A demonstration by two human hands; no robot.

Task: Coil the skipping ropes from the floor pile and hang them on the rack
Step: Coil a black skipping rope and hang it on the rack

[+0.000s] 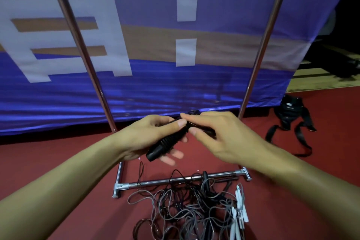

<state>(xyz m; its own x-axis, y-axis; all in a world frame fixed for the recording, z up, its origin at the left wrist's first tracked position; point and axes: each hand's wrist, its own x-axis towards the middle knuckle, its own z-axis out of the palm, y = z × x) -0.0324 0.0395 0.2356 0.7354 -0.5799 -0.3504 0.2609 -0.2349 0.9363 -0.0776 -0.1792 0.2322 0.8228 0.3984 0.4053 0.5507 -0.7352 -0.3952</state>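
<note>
Nearest us, our two forearms reach in from the bottom corners and meet at mid-frame, above the red floor (68,154). Our left hand (148,138) grips a black ribbed handle (165,145), thumb pressed along its top and fingers curled beneath, the butt end pointing down and to the left. Just right of it, our right hand (216,138) pinches something dark at the handle's upper end. It looks like cord or a second handle, but our fingers hide it and we cannot tell which.

Below the hands, the pile (187,206) of ropes lies on the floor toward the bottom edge, a tangle of black and grey cord draped over the rack's (181,180) low front bar. A few white handles (238,214) lie at the pile's right side. The rack's two chrome uprights rise left and right of our hands, in front of a blue banner (155,45). Its top rail is out of view, so we cannot say whether any rope already hangs there. Well apart, on the floor to the right, lies a black strap harness (290,121).

We judge the task to be at an early stage: one rope is in hand, apparently being readied for coiling, and the bulk of the pile is still tangled and waiting.
</note>
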